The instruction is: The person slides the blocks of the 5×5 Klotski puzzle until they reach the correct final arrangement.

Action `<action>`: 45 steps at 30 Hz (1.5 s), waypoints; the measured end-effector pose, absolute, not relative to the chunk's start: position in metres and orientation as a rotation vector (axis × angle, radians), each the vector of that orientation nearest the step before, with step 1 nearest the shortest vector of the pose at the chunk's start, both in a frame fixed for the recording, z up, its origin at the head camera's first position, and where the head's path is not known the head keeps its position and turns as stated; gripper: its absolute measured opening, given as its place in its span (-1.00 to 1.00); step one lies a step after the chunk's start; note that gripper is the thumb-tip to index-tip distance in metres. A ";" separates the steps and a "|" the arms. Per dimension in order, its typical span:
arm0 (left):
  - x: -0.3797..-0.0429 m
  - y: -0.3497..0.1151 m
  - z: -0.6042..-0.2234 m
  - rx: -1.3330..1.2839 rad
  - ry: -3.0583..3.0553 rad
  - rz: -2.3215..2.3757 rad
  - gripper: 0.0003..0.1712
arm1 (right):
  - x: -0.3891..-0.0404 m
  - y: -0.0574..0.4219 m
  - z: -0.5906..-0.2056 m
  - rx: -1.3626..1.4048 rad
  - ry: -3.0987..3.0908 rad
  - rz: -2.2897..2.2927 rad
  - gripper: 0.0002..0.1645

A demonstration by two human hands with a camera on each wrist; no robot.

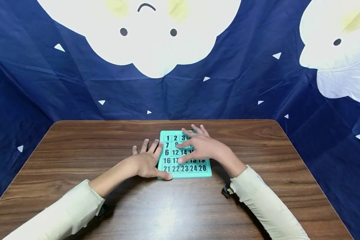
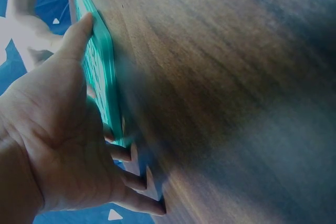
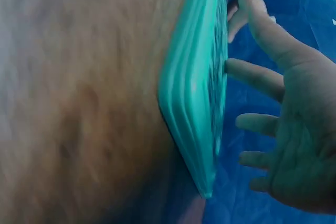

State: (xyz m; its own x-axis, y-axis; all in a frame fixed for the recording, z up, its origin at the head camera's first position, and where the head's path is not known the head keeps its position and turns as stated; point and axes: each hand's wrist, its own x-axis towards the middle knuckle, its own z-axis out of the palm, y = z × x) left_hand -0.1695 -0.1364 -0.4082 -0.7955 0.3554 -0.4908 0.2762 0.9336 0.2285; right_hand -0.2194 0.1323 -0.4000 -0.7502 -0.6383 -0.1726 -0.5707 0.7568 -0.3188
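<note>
A turquoise number slide puzzle (image 1: 184, 175) lies flat on the table, its tiles printed with black numbers; the bottom row reads 21, 22, 23, 24, 20. My left hand (image 1: 145, 164) is spread at its left side, thumb on the lower left of the frame and the other fingers straight along the left edge and the table. Over the tiles reaches my right hand (image 1: 205, 146), fingers extended and apart, covering much of the upper right. In the right wrist view, its index fingertip (image 3: 231, 66) is right at the tile face while the other fingers stay off the board.
The brown wood-grain table (image 1: 78, 150) extends around the puzzle on all sides. Behind it hangs a dark blue cloth (image 1: 168, 96) with white clouds and small triangles. Dark wrist devices (image 1: 227, 191) sit below the pale sleeves.
</note>
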 end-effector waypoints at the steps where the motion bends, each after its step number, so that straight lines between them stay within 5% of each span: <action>1: -0.170 -0.136 -0.409 0.449 2.542 0.199 0.68 | -0.219 0.132 -0.399 -0.931 2.712 -0.334 -0.25; 4: -0.170 -0.136 -0.409 0.445 2.541 0.206 0.68 | -0.219 0.128 -0.395 -0.931 2.777 -0.325 -0.34; 11: -0.169 -0.137 -0.408 0.457 2.545 0.197 0.67 | -0.216 0.110 -0.399 -1.004 2.623 -0.359 -0.06; 29: -0.171 -0.139 -0.407 0.461 2.557 0.210 0.67 | -0.225 0.106 -0.400 -0.939 2.658 -0.254 -0.01; 45: -0.168 -0.140 -0.410 0.471 2.605 0.303 0.69 | -0.197 0.201 -0.394 -0.792 2.739 -0.413 -0.02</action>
